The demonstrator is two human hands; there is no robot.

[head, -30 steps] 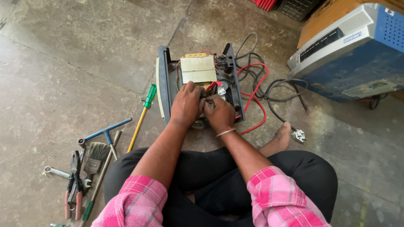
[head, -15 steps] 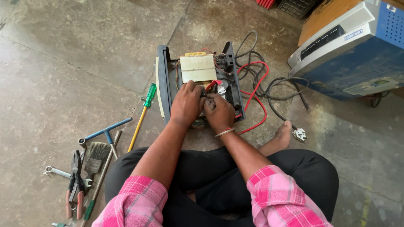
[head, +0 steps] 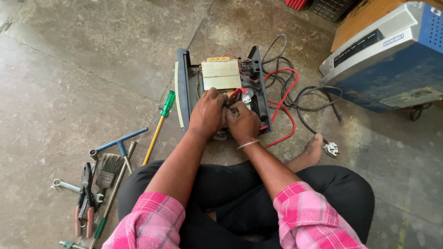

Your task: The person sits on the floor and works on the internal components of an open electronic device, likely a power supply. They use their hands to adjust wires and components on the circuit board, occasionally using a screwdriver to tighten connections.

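Note:
An opened grey electrical unit lies on the stone floor in front of me, with a pale transformer block inside it. My left hand and my right hand meet over its near end, fingers closed on small parts and wires that the hands mostly hide. Red and black cables trail from the unit's right side to a white plug near my bare foot.
A yellow screwdriver with a green handle lies left of the unit. Farther left lie a blue T-wrench, a brush, pliers and a spanner. A blue and white box-shaped appliance stands at the upper right.
Both hands stay at the near end of the unit, with only small finger shifts. The view has barely moved.

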